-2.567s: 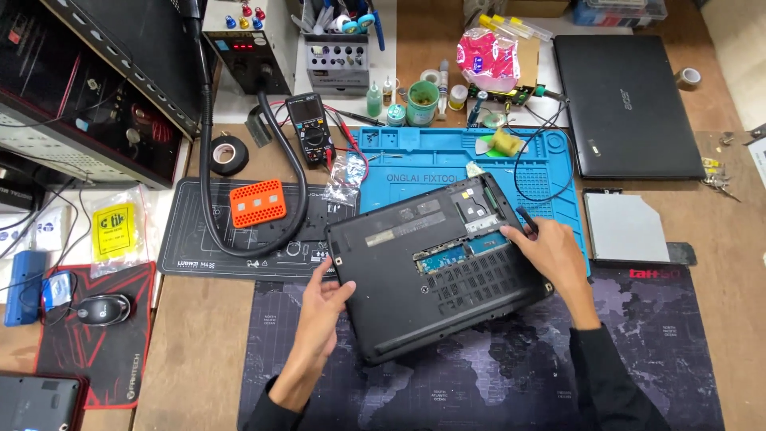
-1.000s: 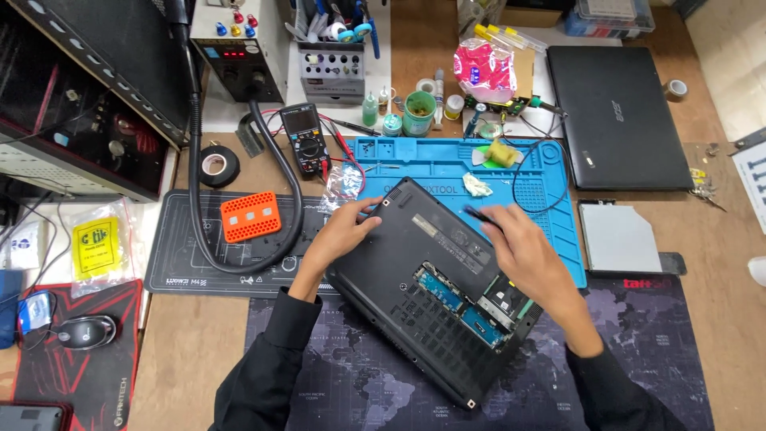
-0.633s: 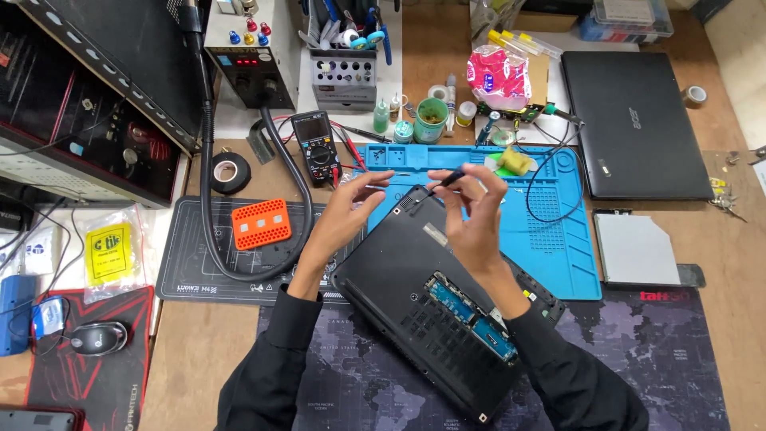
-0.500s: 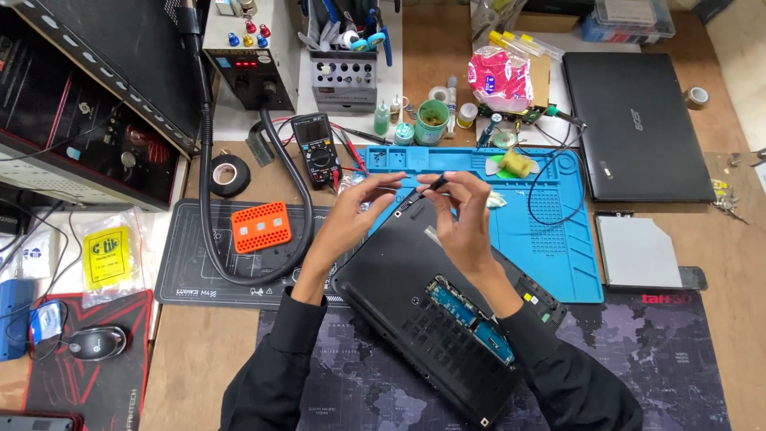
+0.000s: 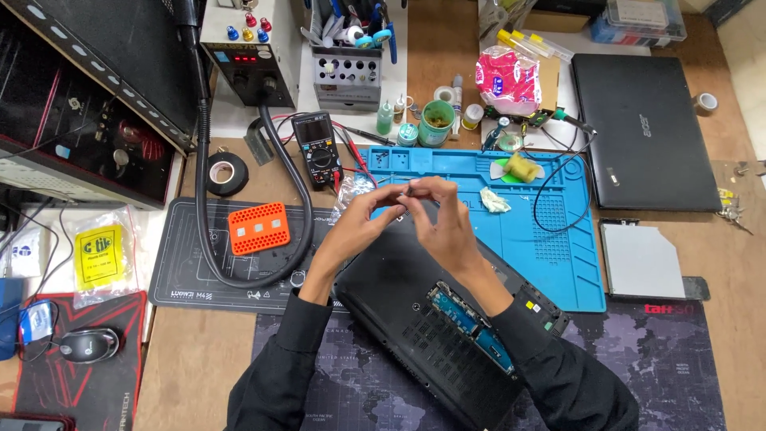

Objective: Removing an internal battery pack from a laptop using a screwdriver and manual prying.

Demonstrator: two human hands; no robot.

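Both hands meet above the far corner of the upturned black laptop (image 5: 431, 311), which lies slantwise on the worktop (image 5: 191, 359), partly over the blue mat (image 5: 550, 239). The left hand (image 5: 363, 223) and right hand (image 5: 443, 219) have their fingertips pressed together around something tiny, perhaps a screw; it is too small to tell. Handling so small a piece goes best low over the mat, so a slip lands somewhere visible. The green cup (image 5: 436, 122) holds a brownish mass; the grey rack (image 5: 345, 76) holds tools.
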